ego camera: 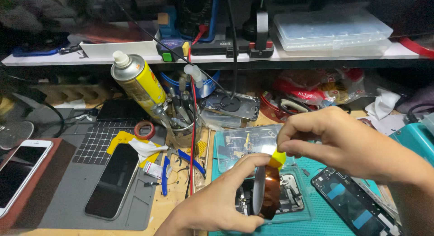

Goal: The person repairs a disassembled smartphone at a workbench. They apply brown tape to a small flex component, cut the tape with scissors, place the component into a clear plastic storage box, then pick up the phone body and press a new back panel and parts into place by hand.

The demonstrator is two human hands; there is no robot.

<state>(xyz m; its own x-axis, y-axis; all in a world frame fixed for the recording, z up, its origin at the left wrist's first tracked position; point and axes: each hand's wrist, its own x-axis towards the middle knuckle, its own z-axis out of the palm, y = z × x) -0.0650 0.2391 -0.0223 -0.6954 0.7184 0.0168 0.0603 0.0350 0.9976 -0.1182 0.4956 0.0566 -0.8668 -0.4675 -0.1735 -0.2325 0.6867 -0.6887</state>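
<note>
My left hand [217, 204] grips a roll of amber heat-resistant tape [266, 191], held upright over the teal mat [325, 218]. My right hand [348, 143] pinches the yellow tab end of the tape [277, 158] at the top of the roll, thumb and forefinger closed on it. Under the roll lies an opened phone body [291, 195] with its circuitry showing, partly hidden by the tape. A clear plastic parts tray [244, 143] sits just behind my hands.
A phone back frame [352, 204] lies at right on the mat. A dark phone [113, 179] rests on the grey work mat; a white phone [20, 168] lies far left. A yellow spray can [138, 80], a tool cup [183, 123] and blue pliers [178, 166] stand mid-bench. A cluttered shelf [217, 57] runs behind.
</note>
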